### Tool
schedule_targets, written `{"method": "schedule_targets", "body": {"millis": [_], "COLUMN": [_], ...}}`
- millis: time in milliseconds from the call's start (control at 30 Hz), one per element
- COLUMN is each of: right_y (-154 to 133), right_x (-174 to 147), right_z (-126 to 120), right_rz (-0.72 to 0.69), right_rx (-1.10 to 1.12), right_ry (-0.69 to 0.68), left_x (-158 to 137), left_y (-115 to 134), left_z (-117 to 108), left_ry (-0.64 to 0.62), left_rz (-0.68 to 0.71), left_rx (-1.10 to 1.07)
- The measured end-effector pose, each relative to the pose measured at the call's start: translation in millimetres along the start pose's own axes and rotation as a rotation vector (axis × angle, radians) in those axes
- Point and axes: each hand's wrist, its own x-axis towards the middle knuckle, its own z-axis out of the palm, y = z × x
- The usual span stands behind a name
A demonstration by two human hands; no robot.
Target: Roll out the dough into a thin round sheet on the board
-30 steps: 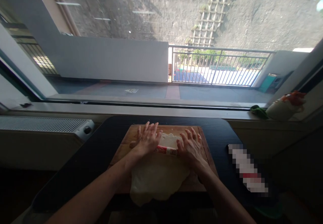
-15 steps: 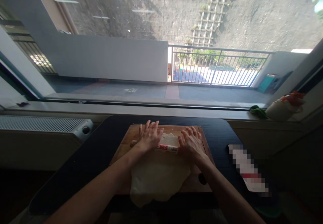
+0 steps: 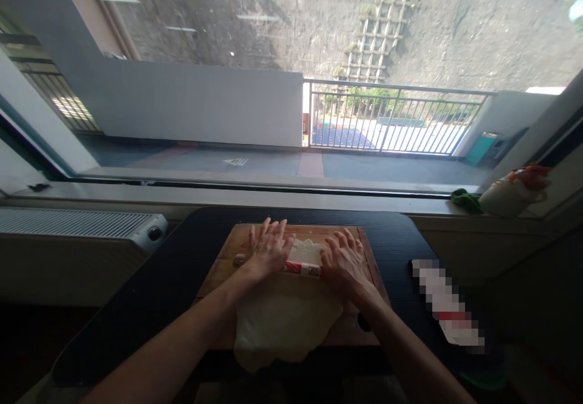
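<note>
A black table (image 3: pixel 168 276) is standing against a windowsill (image 3: pixel 282 198), with a white radiator (image 3: pixel 82 222) running along the left. Daylight is coming in from outside; the near side is lying in shade. On the table, a wooden board (image 3: pixel 221 279) is carrying a broad, thin sheet of dough (image 3: pixel 286 325), its near edge reaching past the board's near edge. A rolling pin (image 3: pixel 304 269), banded with a red-and-white label, is lying crosswise over the dough toward its far edge.

Left hand (image 3: pixel 268 251): resting over the pin left of the label, fingers extended forward, slightly apart, not wrapping it. Right hand (image 3: pixel 345 261): resting at the label's right end, fingers likewise forward and a little spread. Palm contact is hiding beneath both; cannot tell how hard either is pressing.

Judgement: the step in hand is appearing to be rolling the sheet thin. The next move would be calling for level pressure from both palms and a watch on the overhanging edge.
</note>
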Motion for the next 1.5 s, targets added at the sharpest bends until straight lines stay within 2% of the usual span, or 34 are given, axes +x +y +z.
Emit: {"method": "schedule_targets", "body": {"millis": [133,200,433,533,667,900,1100,1333,1500], "right_y": [-5.0,-5.7,0.9,-2.5,-6.6,-1.3,-6.1,1.1,-3.4], "right_x": [-33.0,-37.9,3.4,-14.6,-36.1,-0.9,-30.6,4.1,-22.5], "right_z": [2.8,4.1,1.6,3.9,6.4,1.3,3.7,2.8,4.7], "right_rz": [-0.089,-0.109,0.016,-0.022,-0.093,0.0,-0.086,0.032,-0.053], "right_rx": [-0.005,-0.005,0.019,-0.002,-0.013,0.003,-0.006,0.029,0.002], "right_ry": [0.059,0.068,0.029,0.065,0.102,0.03,0.083,-0.002,0.074], "left_x": [-33.3,-39.8,-0.1,-16.3,-38.8,-3.2,-31.9,0.2,-25.3], "left_y": [-6.5,-7.5,0.4,-2.4,-4.8,1.9,-4.1,2.3,-1.1], "left_z": [-0.2,-0.7,0.3,0.0,-3.2,-0.8,1.6,1.0,0.5], "left_ry": [0.072,0.089,-0.034,-0.035,0.041,-0.071,0.028,-0.086,-0.012], "left_rz": [0.13,0.151,0.04,0.083,0.159,0.032,0.158,0.032,0.141], "left_rx": [0.046,0.065,0.036,0.04,0.07,0.034,0.056,0.0,0.033]}}
